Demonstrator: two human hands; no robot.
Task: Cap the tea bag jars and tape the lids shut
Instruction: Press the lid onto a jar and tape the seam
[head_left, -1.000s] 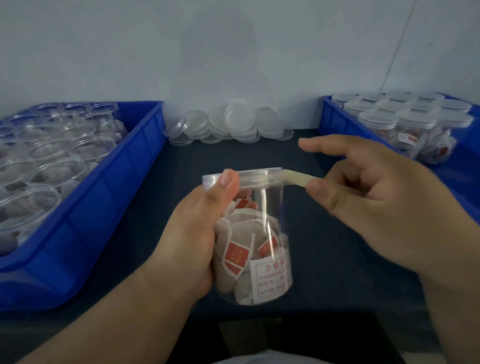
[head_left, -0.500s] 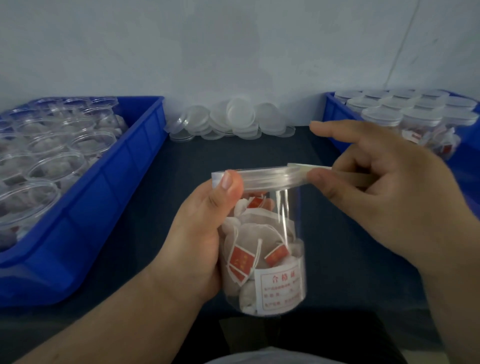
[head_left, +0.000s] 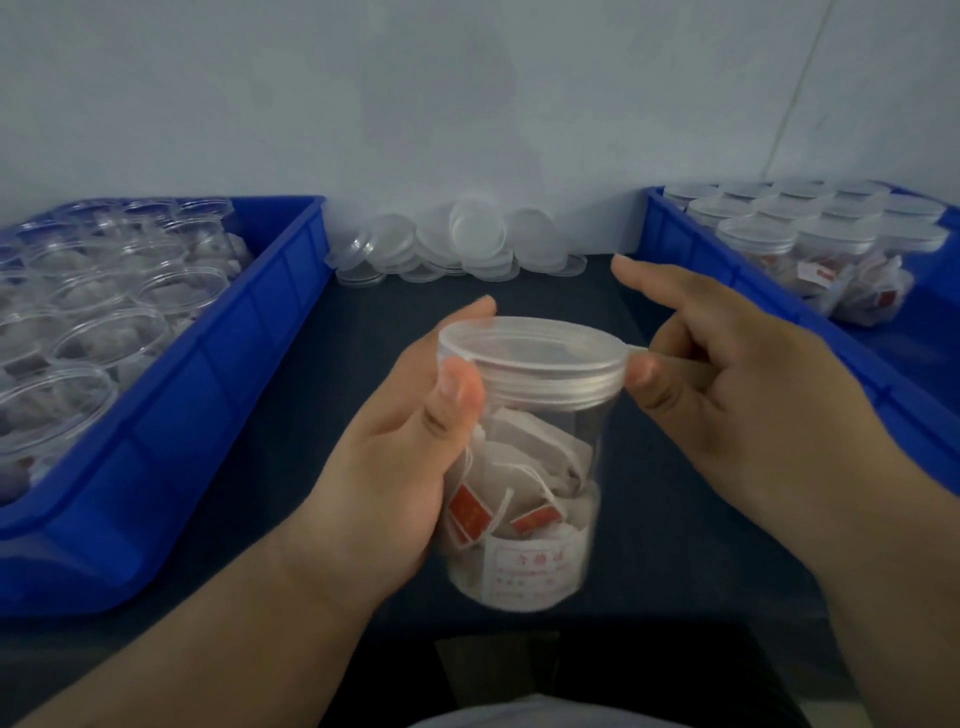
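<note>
Clear plastic jar of tea bags, lid on, sits gripped in the left hand's curled fingers in front of the loose lid pile, while the right hand pinches tape against the lid's rim.

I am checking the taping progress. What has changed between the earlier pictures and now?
The right hand moved left to the lid; the free tape is now a short stub, its thumb at the lid's rim. The jar tipped, so the lid's top shows. Unchanged: the left hand grips the jar, the right pinches the tape; bins and loose lids.
</note>
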